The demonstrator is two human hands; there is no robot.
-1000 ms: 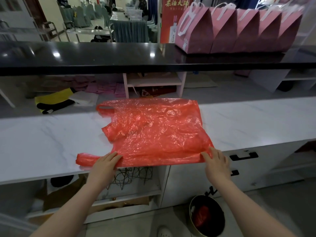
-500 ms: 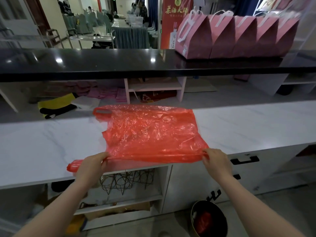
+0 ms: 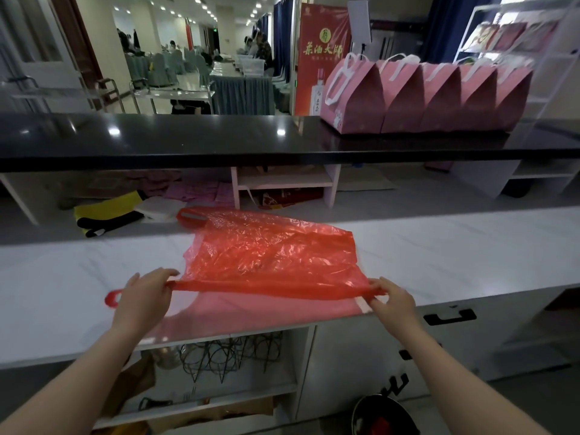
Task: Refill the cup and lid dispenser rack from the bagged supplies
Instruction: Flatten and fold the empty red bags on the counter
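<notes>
Both hands lift the near edge of the red plastic bag [image 3: 270,255] off the white desk [image 3: 470,246]: left hand [image 3: 142,301] and right hand [image 3: 390,301] each have a pinching grip on it.

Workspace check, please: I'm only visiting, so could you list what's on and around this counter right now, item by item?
Surface: white marble-look counter, with a black shelf above it.
Job's things: red plastic bag, flat and seemingly empty, its near edge lifted off the counter; no cups, lids or dispenser rack seen.
Clutter: yellow and black cloth; wire frames under the counter; round bin on the floor.
Grippers: left hand and right hand each pinch a near corner of the bag.
Cables: nothing seen.
Surroundings: pink gift bags on the black shelf; a hall with tables and seated people beyond.
</notes>
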